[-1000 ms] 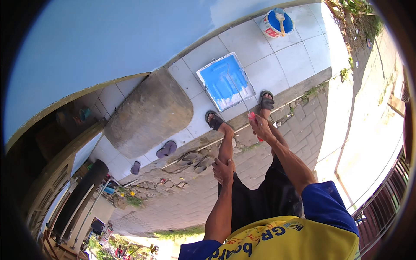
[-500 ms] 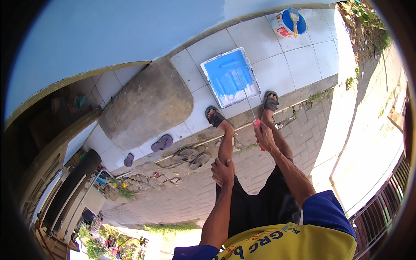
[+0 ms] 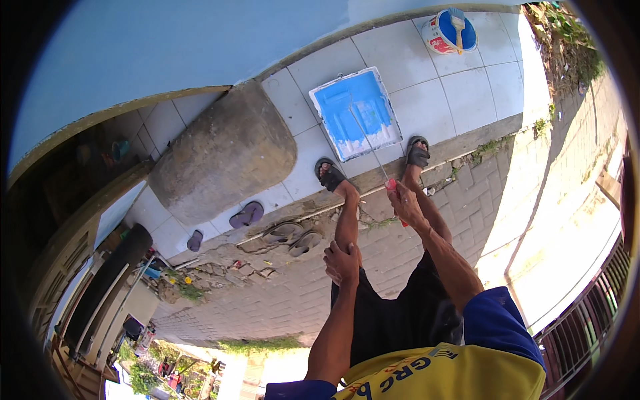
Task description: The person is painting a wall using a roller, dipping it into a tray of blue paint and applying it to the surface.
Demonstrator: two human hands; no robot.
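My right hand (image 3: 407,205) grips the red handle of a paint roller (image 3: 371,143). The thin metal shaft of the roller reaches over a paint tray (image 3: 339,152), and its head sits in the blue paint, barely distinct from it. The tray is white-rimmed and smeared with blue and whitish paint. It lies on pale floor tiles in front of my sandalled feet. My left hand (image 3: 342,264) is wrapped round my left leg at the knee and holds no tool.
A paint bucket (image 3: 440,45) with blue paint stands beyond the tray on the right, a paintbrush (image 3: 458,28) across its top. Along the far side runs a light blue wall (image 3: 200,40). Loose sandals (image 3: 247,215) lie on the left, near a grey stone slab (image 3: 223,153).
My right hand has moved slightly away from me and to the left. The roller's head has slid toward the tray's far left. My left hand stays on the leg.
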